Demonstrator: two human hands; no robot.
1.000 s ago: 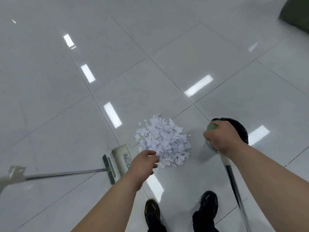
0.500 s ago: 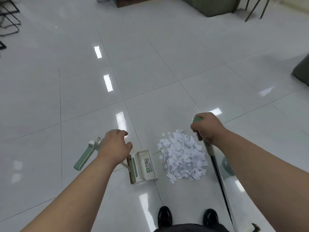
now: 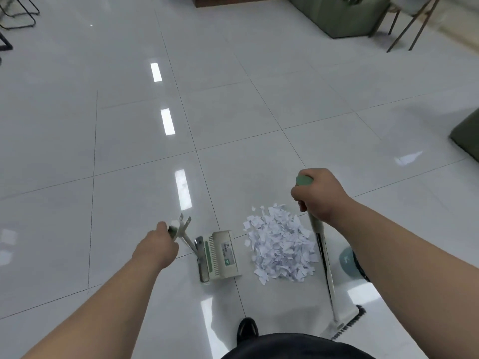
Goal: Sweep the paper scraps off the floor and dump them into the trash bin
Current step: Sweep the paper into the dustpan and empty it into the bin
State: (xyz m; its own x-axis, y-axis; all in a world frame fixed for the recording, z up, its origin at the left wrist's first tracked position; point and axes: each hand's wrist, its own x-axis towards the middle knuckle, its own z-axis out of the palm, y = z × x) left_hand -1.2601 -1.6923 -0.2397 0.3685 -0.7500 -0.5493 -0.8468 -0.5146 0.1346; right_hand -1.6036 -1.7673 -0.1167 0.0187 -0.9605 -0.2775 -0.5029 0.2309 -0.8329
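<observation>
The left hand (image 3: 155, 246) is holding the green top of the handle of the dustpan (image 3: 223, 255), and its fingers are curling tightly around it. The dustpan is standing on the white tiled floor (image 3: 103, 130), just left of the paper scraps (image 3: 281, 250), which are lying in one heap. Right of the heap, the right hand (image 3: 317, 195) is gripping the green end of the broom (image 3: 325, 257) with closed fingers. The bristles (image 3: 347, 325) are resting on the floor at the near right.

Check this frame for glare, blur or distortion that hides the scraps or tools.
Head view: ceiling-light glare streaks the floor left of the paper scraps, which are sharp; left hand and dustpan handle look motion-blurred; right hand on the broom reads clearly; tile lines bow from the wide-angle lens.
</observation>
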